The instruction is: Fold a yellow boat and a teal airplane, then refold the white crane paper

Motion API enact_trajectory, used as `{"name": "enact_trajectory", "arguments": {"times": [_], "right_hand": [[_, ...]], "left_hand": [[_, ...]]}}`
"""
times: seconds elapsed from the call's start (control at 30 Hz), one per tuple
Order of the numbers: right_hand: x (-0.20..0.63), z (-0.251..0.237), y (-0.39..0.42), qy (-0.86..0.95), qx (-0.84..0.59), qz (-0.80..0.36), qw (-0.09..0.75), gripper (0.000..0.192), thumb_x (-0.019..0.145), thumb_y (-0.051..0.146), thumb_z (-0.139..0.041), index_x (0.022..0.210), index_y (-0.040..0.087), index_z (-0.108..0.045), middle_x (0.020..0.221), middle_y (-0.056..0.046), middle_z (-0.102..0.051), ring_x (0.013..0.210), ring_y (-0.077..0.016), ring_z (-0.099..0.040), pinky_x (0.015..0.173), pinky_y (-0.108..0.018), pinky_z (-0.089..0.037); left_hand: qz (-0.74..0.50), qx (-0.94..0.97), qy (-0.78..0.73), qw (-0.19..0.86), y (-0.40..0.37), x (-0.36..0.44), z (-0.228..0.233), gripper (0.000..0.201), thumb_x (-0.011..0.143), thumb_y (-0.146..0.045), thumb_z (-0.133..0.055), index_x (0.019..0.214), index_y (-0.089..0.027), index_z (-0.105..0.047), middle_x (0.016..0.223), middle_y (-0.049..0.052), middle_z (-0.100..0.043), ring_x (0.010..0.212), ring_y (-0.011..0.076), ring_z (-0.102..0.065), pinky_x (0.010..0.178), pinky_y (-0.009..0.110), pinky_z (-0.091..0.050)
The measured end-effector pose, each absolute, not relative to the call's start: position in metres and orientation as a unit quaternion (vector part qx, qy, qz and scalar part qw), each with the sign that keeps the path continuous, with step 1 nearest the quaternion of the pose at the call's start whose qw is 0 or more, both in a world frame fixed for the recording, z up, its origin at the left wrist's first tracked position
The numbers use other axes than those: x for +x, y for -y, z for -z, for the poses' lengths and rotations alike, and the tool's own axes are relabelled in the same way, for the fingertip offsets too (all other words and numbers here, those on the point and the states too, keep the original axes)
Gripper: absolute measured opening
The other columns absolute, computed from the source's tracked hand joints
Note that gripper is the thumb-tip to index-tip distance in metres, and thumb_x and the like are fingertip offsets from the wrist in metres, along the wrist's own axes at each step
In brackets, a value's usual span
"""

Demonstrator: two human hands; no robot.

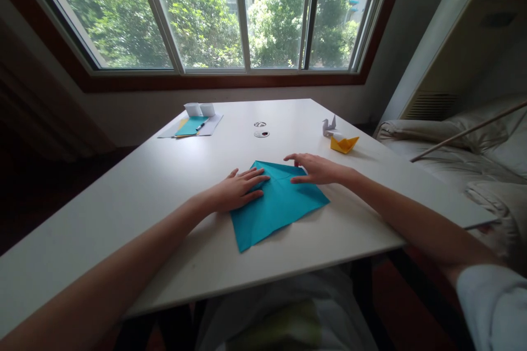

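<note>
A sheet of teal paper (pixel 284 203) lies on the white table in front of me, with creases and a folded edge along its far side. My left hand (pixel 239 189) rests flat on the paper's left part, fingers stretched toward its middle. Over the far right edge is my right hand (pixel 315 169), its fingers apart and the thumb reaching over the paper. Nothing is gripped in it. Whether its fingertips touch the sheet I cannot tell.
On the white table (pixel 164 192), a yellow paper boat (pixel 345 145) and a white paper bird (pixel 329 125) stand at the far right. At the far left are stacked paper sheets (pixel 191 126), a pen (pixel 201 126) and white folded paper shapes (pixel 200 109). A pale sofa (pixel 461 142) stands right.
</note>
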State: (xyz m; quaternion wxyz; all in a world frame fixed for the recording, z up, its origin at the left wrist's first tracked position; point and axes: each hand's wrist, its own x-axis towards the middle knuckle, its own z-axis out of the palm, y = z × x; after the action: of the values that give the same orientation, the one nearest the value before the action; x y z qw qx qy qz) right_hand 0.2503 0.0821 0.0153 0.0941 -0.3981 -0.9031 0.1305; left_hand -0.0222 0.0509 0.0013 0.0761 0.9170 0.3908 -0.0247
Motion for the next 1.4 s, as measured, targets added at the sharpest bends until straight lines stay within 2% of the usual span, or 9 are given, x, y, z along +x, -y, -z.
{"name": "enact_trajectory", "arguments": {"times": [0.1,0.17,0.23,0.37,0.53,0.87,1.07,1.23,1.4], "right_hand": [[0.254,-0.017,-0.087,0.879,-0.415,-0.196,0.127,0.063,0.078,0.058,-0.048,0.127,0.018,-0.048,0.102,-0.011,-0.063,0.087,-0.0211,-0.058,0.074,-0.032,-0.045],[0.256,-0.018,-0.091,0.869,-0.416,-0.233,0.128,0.057,0.079,0.06,-0.045,0.114,0.017,-0.06,0.101,-0.01,-0.064,0.088,-0.0209,-0.058,0.075,-0.03,-0.044],[0.258,-0.017,-0.095,0.855,-0.417,-0.28,0.131,0.06,0.079,0.064,-0.041,0.106,0.015,-0.065,0.103,-0.011,-0.065,0.09,-0.0215,-0.058,0.076,-0.03,-0.043],[0.26,-0.013,-0.101,0.813,-0.4,-0.396,0.149,0.072,0.08,0.069,-0.03,0.106,0.011,-0.066,0.101,-0.013,-0.065,0.086,-0.02,-0.058,0.072,-0.03,-0.043],[0.256,-0.013,-0.097,0.804,-0.343,-0.464,0.141,0.068,0.083,0.066,-0.03,0.106,0.013,-0.065,0.103,-0.013,-0.065,0.084,-0.0176,-0.058,0.07,-0.029,-0.042],[0.243,-0.018,-0.079,0.85,-0.297,-0.418,0.12,0.049,0.082,0.052,-0.047,0.106,0.014,-0.065,0.109,-0.01,-0.064,0.099,-0.0192,-0.056,0.083,-0.029,-0.042],[0.241,-0.017,-0.076,0.874,-0.299,-0.368,0.107,0.048,0.083,0.052,-0.045,0.105,0.015,-0.067,0.105,-0.009,-0.065,0.091,-0.0182,-0.057,0.076,-0.028,-0.042],[0.24,-0.017,-0.074,0.905,-0.27,-0.317,0.086,0.045,0.084,0.051,-0.044,0.105,0.018,-0.067,0.108,-0.01,-0.061,0.089,-0.0176,-0.055,0.074,-0.028,-0.042],[0.242,-0.016,-0.073,0.94,-0.243,-0.229,0.071,0.037,0.085,0.046,-0.047,0.103,0.023,-0.068,0.105,-0.01,-0.06,0.095,-0.0202,-0.053,0.082,-0.033,-0.041]], "left_hand": [[0.022,0.922,-0.378,0.077,-0.054,-0.024,0.002,0.055,0.091,-0.056,-0.02,0.141,-0.034,-0.021,0.15,0.003,-0.018,0.136,0.0251,-0.017,0.105,0.058,-0.01],[0.021,0.925,-0.372,0.078,-0.054,-0.025,0.001,0.054,0.091,-0.056,-0.02,0.141,-0.035,-0.02,0.15,0.002,-0.017,0.136,0.0251,-0.017,0.105,0.058,-0.009],[0.021,0.928,-0.363,0.08,-0.052,-0.024,0.001,0.053,0.091,-0.055,-0.02,0.14,-0.036,-0.019,0.15,0.001,-0.017,0.136,0.0251,-0.017,0.105,0.058,-0.009],[0.008,0.936,-0.346,0.066,-0.047,-0.02,0.001,0.051,0.091,-0.054,-0.022,0.139,-0.038,-0.023,0.15,0.003,-0.019,0.134,0.0278,-0.02,0.105,0.056,-0.012],[-0.017,0.943,-0.331,0.019,-0.043,-0.014,0.003,0.05,0.091,-0.053,-0.024,0.138,-0.036,-0.03,0.137,0.009,-0.038,0.126,0.03,-0.033,0.102,0.051,-0.021],[-0.025,0.945,-0.326,0.026,-0.043,-0.017,0.002,0.052,0.09,-0.055,-0.026,0.138,-0.035,-0.029,0.133,0.007,-0.042,0.12,0.0291,-0.039,0.101,0.049,-0.023],[-0.036,0.936,-0.348,0.048,-0.044,-0.017,0.004,0.06,0.088,-0.059,-0.028,0.137,-0.026,-0.03,0.135,0.008,-0.042,0.123,0.0282,-0.036,0.104,0.049,-0.018],[-0.032,0.941,-0.335,0.04,-0.043,-0.017,0.003,0.054,0.089,-0.057,-0.027,0.137,-0.032,-0.031,0.133,0.007,-0.043,0.121,0.0282,-0.039,0.103,0.05,-0.02],[-0.027,0.944,-0.327,0.029,-0.044,-0.015,0.003,0.048,0.09,-0.055,-0.027,0.134,-0.038,-0.037,0.133,0.007,-0.043,0.12,0.0292,-0.04,0.101,0.051,-0.022]]}}
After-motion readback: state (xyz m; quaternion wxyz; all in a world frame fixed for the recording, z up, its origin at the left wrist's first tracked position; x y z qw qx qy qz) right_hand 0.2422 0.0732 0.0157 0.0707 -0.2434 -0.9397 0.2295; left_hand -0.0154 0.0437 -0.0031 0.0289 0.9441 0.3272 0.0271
